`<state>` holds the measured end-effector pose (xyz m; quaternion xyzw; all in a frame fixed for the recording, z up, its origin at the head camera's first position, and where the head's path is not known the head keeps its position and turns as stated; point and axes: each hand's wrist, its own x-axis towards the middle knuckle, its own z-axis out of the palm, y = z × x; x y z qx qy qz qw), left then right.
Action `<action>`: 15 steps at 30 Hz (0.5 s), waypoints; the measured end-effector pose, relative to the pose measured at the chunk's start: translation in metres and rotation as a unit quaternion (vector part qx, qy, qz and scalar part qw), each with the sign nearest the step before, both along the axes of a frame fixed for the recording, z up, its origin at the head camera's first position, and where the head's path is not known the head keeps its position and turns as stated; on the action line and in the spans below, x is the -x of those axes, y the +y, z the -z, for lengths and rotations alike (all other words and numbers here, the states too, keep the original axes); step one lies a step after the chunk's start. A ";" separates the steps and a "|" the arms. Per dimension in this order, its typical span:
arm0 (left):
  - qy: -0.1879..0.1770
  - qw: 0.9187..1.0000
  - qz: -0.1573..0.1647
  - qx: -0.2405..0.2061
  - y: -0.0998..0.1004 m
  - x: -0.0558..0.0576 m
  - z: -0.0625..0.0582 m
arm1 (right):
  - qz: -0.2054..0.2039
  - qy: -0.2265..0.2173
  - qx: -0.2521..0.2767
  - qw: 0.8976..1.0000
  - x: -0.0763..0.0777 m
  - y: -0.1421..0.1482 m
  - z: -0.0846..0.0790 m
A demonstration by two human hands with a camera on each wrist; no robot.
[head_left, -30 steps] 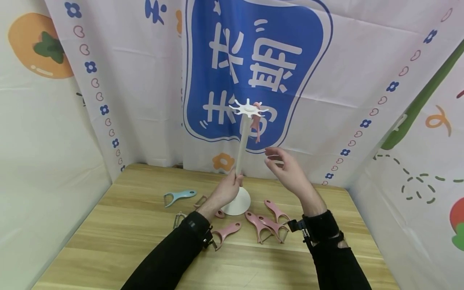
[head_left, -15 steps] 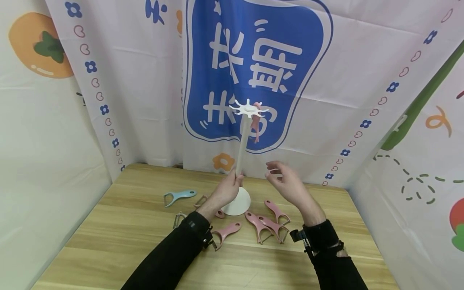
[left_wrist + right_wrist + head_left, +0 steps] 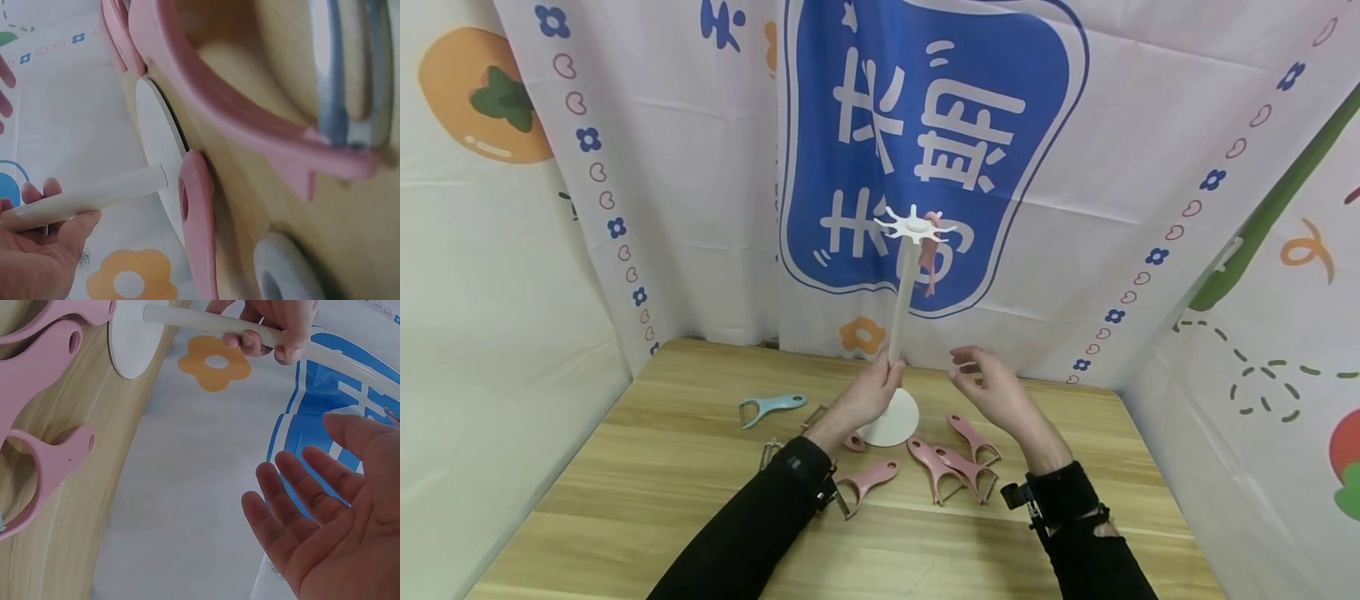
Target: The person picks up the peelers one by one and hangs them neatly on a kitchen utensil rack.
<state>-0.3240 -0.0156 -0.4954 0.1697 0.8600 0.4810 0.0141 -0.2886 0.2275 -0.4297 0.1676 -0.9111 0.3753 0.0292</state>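
Note:
My left hand (image 3: 867,392) grips the white pole of a hook stand (image 3: 904,300), fingers wrapped round its lower part. The stand's round base (image 3: 895,421) is at the table, and its top spreads into several white hooks. From a hook on the right side hangs a pink peeler (image 3: 929,258). To the right of the pole my right hand (image 3: 1000,396) is held in the air, fingers loosely bent and holding nothing; the right wrist view shows its bare palm (image 3: 337,531). Below it lie pink peelers, among them one peeler (image 3: 972,437) nearest the hand.
On the wooden table (image 3: 625,517) several more peelers lie round the base: a light blue peeler (image 3: 772,403) at the left, a pink peeler (image 3: 868,478) in front, and others partly hidden by the left arm. A printed white curtain (image 3: 715,208) stands behind the table.
My right hand has come down from beside the hanging peeler to lower over the table. The left hand keeps its grip on the pole, and the hanging peeler has swung slightly.

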 end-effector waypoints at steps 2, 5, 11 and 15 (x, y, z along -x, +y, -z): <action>-0.003 1.000 0.006 -0.008 -0.001 0.001 0.000 | 0.003 -0.003 -0.007 1.000 -0.001 0.001 0.001; -0.004 1.000 0.011 -0.019 -0.001 0.001 0.001 | 0.002 -0.006 -0.012 1.000 -0.001 0.002 0.004; -0.001 1.000 0.008 -0.020 -0.001 0.001 0.001 | 0.006 -0.014 -0.029 0.999 0.001 0.007 0.015; -0.003 1.000 0.008 -0.018 -0.001 0.002 0.002 | 0.012 -0.017 -0.044 0.999 0.002 0.010 0.024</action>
